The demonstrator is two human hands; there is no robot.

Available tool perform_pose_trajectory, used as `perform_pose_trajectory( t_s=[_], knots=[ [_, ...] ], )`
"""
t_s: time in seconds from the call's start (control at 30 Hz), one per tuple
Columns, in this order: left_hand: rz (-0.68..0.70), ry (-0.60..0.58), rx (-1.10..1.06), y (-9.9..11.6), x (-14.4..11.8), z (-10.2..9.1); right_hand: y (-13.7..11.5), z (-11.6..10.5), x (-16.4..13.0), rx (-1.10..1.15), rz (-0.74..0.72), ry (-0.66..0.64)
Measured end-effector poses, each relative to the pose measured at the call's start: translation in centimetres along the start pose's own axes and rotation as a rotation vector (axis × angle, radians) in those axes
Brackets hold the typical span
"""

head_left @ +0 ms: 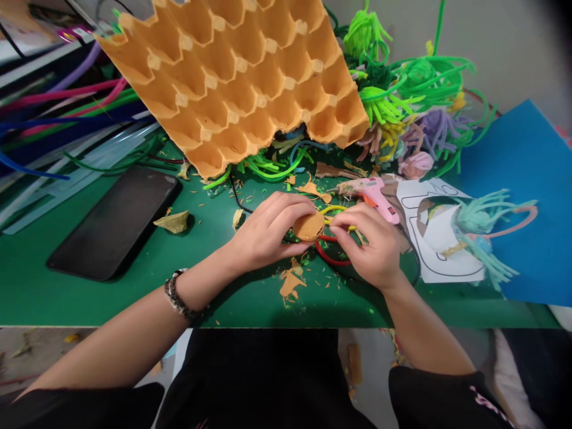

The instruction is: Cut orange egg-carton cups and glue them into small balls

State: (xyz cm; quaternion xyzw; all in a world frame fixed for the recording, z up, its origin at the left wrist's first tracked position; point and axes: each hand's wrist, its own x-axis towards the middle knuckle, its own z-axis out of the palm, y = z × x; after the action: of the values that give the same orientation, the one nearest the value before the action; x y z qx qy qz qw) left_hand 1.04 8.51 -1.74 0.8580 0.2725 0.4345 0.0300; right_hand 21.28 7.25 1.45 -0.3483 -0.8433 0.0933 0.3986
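Note:
Between the thumb and fingers of my left hand (272,229) is a round orange piece of egg carton (308,226), its flat face turned up. My right hand (370,241) is closed in a pinch at the right edge of that piece; what its fingertips grip, if anything, is too small to make out. A yellow pipe cleaner (333,210) and a red pipe cleaner (331,255) curve on the table under and between the hands. Torn orange carton scraps (291,283) lie just below them. Beyond my right hand rests a pink glue gun (378,199).
A large orange egg tray (250,77) leans at the back, with green, yellow and purple pipe cleaner bundles (415,89) beside it. A black phone (116,223) lies at left. White paper (451,256) and a blue sheet (531,208) are at right. Small scraps litter the green table (241,307).

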Motion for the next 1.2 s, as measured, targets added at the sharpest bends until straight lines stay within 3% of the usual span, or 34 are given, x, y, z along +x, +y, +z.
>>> perform_pose_trajectory(
  t_s=[0.23, 0.4, 0.67, 1.03, 1.2],
  knots=[
    [-0.143, 0.041, -0.193, 0.1, -0.1, 0.0, 0.1, -0.1, 0.0, 0.011, 0.061, 0.075],
    [-0.231, 0.018, -0.246, 0.5, 0.1, -0.2, 0.0, 0.2, -0.1, 0.056, 0.124, 0.049],
    [-0.155, -0.002, -0.26, 0.6, 0.2, -0.4, 0.4, 0.7, -0.5, 0.205, 0.174, -0.179],
    [-0.217, 0.027, -0.331, 0.4, 0.0, 0.1, -0.2, 1.3, -0.5, 0.165, 0.122, -0.051],
    [-0.25, 0.012, -0.325, 0.3, -0.2, 0.1, -0.3, 1.2, -0.5, 0.203, 0.125, -0.077]
  ],
)
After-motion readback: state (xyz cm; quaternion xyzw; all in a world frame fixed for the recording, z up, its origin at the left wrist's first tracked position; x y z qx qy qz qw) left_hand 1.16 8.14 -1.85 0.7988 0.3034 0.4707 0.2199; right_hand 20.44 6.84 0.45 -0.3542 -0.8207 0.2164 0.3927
